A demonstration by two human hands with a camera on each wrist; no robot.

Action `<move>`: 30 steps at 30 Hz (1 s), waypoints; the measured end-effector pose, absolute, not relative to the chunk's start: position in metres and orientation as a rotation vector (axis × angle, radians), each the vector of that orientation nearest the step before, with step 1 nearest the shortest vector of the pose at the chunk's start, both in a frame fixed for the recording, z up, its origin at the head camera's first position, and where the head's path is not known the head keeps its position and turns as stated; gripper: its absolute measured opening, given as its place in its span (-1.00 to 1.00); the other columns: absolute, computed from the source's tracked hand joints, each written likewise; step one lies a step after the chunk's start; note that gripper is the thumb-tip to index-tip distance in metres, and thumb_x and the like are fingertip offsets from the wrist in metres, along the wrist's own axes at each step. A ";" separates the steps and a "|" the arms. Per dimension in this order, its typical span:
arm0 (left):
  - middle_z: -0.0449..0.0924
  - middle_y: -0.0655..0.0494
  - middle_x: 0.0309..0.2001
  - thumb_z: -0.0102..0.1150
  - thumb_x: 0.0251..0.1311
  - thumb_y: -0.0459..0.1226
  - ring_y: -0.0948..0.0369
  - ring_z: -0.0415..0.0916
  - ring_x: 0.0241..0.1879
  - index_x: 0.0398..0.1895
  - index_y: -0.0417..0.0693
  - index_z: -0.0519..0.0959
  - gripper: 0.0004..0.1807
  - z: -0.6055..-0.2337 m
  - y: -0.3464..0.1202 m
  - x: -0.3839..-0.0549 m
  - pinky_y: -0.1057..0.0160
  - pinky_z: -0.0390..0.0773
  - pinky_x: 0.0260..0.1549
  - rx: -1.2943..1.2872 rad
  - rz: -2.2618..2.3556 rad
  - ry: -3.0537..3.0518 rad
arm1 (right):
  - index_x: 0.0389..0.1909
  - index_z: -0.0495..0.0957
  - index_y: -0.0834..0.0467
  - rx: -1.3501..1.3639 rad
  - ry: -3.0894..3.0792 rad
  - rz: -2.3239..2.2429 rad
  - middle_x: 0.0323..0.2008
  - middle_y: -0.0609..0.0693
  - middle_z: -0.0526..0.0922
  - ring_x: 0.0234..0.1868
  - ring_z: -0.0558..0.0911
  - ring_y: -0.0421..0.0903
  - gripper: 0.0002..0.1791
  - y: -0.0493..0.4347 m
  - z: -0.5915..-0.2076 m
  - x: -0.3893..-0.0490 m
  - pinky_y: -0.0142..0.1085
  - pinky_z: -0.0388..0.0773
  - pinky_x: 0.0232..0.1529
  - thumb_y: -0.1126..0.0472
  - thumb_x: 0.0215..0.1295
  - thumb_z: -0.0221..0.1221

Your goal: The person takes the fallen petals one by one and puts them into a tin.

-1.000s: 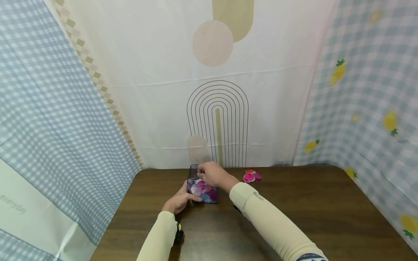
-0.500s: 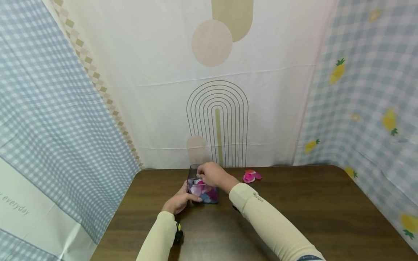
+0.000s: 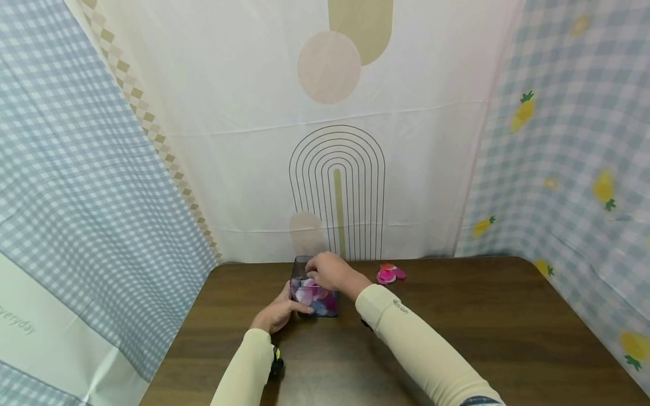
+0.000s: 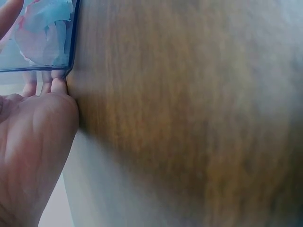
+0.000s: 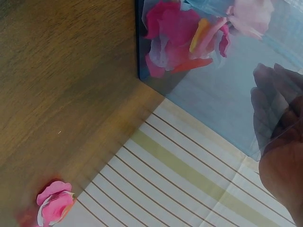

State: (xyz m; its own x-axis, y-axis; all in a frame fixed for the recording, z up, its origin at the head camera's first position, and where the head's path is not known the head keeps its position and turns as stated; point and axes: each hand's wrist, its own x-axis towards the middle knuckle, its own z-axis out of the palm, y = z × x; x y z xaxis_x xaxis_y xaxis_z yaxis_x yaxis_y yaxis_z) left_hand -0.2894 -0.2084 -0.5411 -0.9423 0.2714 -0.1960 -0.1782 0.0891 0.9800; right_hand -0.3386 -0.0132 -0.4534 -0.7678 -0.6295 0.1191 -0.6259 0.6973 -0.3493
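Observation:
A clear, dark-tinted open box (image 3: pixel 301 265) stands on the table, its lower part full of pink, white and blue petals (image 3: pixel 321 304). My left hand (image 3: pixel 279 311) grips the box at its near left corner, thumb across the front and fingers behind, as the left wrist view of that hand (image 4: pixel 35 137) also shows. The right hand (image 3: pixel 332 272) reaches over the rim into the box. Through the see-through wall in the right wrist view, its fingers (image 5: pixel 270 101) are bent and bunched above the petals (image 5: pixel 177 28); I cannot tell whether they pinch one.
A small pile of pink and orange petals (image 3: pixel 389 274) lies on the brown wooden table (image 3: pixel 457 327), right of the box. Behind the table hangs a patterned white cloth (image 3: pixel 244 186). Checked curtains (image 3: pixel 548 141) flank both sides.

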 end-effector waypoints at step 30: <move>0.26 -0.15 0.55 0.51 0.01 -0.51 -0.05 0.11 0.57 0.65 -0.06 -0.02 0.19 -0.542 -0.211 -0.293 -0.24 -0.19 0.69 0.110 1.952 2.037 | -0.05 0.79 0.20 -1.269 3.123 -1.066 -0.12 0.10 0.84 -0.05 0.74 0.05 -0.83 0.064 -0.444 -0.347 -0.02 0.71 0.05 0.26 0.51 0.26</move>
